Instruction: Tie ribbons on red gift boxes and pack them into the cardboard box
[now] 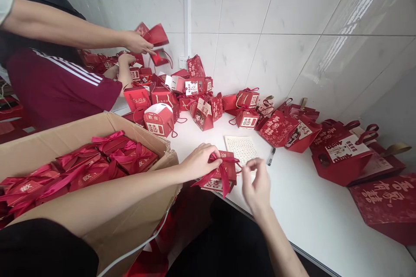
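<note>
A small red gift box with a white double-happiness label sits at the front edge of the white table. Around it runs a dark pink ribbon, its tails hanging over the front. My left hand is closed on the ribbon at the box's upper left, thumb across it. Just right of the box is my right hand, slightly blurred, its thumb and fingers pinched near the end of the box's cord. Whatever lies in that pinch is too small to make out. Behind the box lies a handwritten sheet.
At left stands an open cardboard carton of ribboned red boxes. More gift boxes line the wall, larger ones at right. A marker lies by the sheet. Co-workers' arms reach in at upper left.
</note>
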A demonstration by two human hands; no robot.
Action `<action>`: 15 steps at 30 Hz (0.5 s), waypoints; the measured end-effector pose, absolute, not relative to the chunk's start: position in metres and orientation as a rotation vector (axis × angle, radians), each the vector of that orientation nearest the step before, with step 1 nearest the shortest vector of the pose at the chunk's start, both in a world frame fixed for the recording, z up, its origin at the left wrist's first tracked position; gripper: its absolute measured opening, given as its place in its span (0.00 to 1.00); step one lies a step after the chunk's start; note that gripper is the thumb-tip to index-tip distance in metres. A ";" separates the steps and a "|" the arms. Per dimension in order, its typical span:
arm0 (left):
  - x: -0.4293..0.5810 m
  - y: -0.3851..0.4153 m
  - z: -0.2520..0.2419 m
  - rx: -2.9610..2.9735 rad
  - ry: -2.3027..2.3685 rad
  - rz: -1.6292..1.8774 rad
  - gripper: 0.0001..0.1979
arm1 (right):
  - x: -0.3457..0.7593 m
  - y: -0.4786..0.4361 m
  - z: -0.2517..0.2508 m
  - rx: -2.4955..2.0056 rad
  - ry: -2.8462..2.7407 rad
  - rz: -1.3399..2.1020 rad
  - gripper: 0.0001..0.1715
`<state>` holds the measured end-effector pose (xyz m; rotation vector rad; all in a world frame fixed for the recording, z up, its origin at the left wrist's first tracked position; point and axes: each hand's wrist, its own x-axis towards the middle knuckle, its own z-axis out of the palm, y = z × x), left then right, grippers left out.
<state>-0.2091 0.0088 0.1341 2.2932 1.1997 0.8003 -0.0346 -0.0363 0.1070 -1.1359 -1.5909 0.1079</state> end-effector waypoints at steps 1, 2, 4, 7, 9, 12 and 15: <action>-0.209 0.008 0.135 2.256 1.207 0.822 0.05 | -0.029 -0.030 0.112 -1.312 -1.535 0.257 0.25; -0.209 0.008 0.137 2.211 1.226 0.843 0.07 | -0.024 -0.023 0.116 -1.458 -1.511 0.418 0.29; -0.211 0.008 0.140 2.099 1.311 0.879 0.10 | -0.021 -0.012 0.122 -1.627 -1.535 0.700 0.34; -0.214 0.015 0.143 1.903 1.507 0.810 0.16 | -0.025 -0.002 0.123 -1.657 -1.565 0.813 0.35; -0.216 0.020 0.143 1.792 1.552 0.651 0.20 | -0.030 0.000 0.119 -1.607 -1.588 0.790 0.33; -0.218 0.025 0.141 1.748 1.511 0.534 0.21 | -0.032 -0.002 0.110 -1.450 -1.559 0.850 0.29; -0.218 0.022 0.139 1.900 1.490 0.615 0.16 | -0.032 -0.006 0.101 -1.278 -1.475 0.987 0.27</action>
